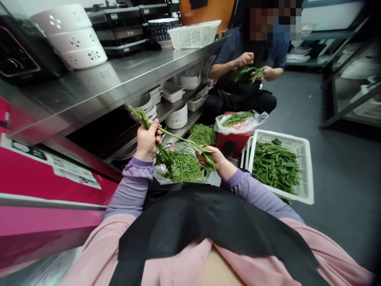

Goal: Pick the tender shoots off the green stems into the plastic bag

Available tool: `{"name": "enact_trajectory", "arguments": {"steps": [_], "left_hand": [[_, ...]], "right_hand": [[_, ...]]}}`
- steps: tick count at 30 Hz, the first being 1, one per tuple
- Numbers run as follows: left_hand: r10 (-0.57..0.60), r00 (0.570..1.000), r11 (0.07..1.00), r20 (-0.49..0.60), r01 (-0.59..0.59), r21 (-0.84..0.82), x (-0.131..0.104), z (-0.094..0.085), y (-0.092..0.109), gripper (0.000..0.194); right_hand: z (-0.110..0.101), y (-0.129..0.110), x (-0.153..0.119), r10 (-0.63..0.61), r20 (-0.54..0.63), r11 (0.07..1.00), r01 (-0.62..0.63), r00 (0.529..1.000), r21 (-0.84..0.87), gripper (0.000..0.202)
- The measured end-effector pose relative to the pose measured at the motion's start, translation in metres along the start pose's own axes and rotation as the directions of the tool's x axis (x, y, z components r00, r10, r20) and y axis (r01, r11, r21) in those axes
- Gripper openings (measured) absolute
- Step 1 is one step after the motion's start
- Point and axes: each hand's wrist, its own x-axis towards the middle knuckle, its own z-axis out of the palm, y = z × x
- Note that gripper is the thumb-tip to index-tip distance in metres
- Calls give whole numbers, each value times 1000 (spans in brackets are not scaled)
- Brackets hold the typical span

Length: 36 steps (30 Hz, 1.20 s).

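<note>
My left hand [148, 139] is closed around a bunch of green stems [162, 153], whose cut ends stick up above the fist and whose leaves hang below. One long thin stem [178, 137] stretches from there across to my right hand [216, 159], which pinches leafy greens at its other end. Beneath both hands lies an open clear plastic bag [214, 179] holding a heap of green stems [187, 165]. To the right, a white basket [308, 171] holds many leafy greens [275, 165].
A person [247, 67] squats ahead, holding greens. Before them are a red box [235, 143] topped by a plastic bag of stems and another green pile [202, 134]. A steel counter [127, 75] with stacked dishes runs along the left; a metal rack [351, 107] stands right.
</note>
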Motion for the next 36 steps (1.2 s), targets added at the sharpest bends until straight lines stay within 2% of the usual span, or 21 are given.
{"name": "enact_trajectory", "arguments": {"steps": [5,9,13,15,17,20,22,23,25,26,28,29,31,33,34,36], "left_hand": [[-6,1000,1000,17,6,26,-2,-1,-3,33],[14,998,1000,66,-14,0,-7,2,-3,34],[26,993,999,116,-23,-27,-9,4,-4,38],[27,991,999,130,-24,-27,-9,4,-5,39],[39,991,999,127,-36,-21,-9,4,-7,39],[86,991,996,100,-89,20,-17,9,-14,38],[132,985,988,111,-140,71,-27,14,-19,38],[152,981,981,124,-165,101,-32,16,-20,38],[186,975,971,117,-201,126,-40,17,-19,39],[205,975,970,84,-214,113,-41,16,-16,38],[210,978,977,13,-210,48,-38,10,-7,38],[180,983,983,14,-181,15,-34,7,-2,38],[38,990,999,137,-39,4,-23,3,2,36],[-133,951,991,281,127,40,-14,5,-5,35],[-189,930,982,316,183,49,-10,8,-12,34],[-245,902,969,356,242,54,-5,14,-30,36]], "right_hand": [[-7,1,-8,-15,13,995,16,1000,-98,19],[-10,4,-9,-43,106,988,59,993,-145,24],[-7,6,-10,15,128,978,12,992,-210,21],[-5,7,-10,-15,135,963,51,991,-264,22],[-3,8,-9,-105,131,934,143,986,-328,28],[-1,13,0,-296,-10,837,254,955,-484,35],[-3,16,10,-420,-179,807,276,890,-523,36],[-6,17,16,-447,-274,828,278,852,-487,35],[-16,17,24,-378,-452,917,259,808,-304,32],[-22,16,27,-306,-512,951,238,803,-196,32],[-34,12,28,-170,-554,982,184,815,-31,30],[-38,10,27,-130,-545,987,159,828,7,29],[-36,5,24,-87,-462,994,110,883,23,25],[-20,0,21,-18,-292,1000,24,956,18,19],[-9,-2,20,31,-185,999,-32,982,-4,15],[13,-7,16,137,3,987,-136,991,-83,13]]}}
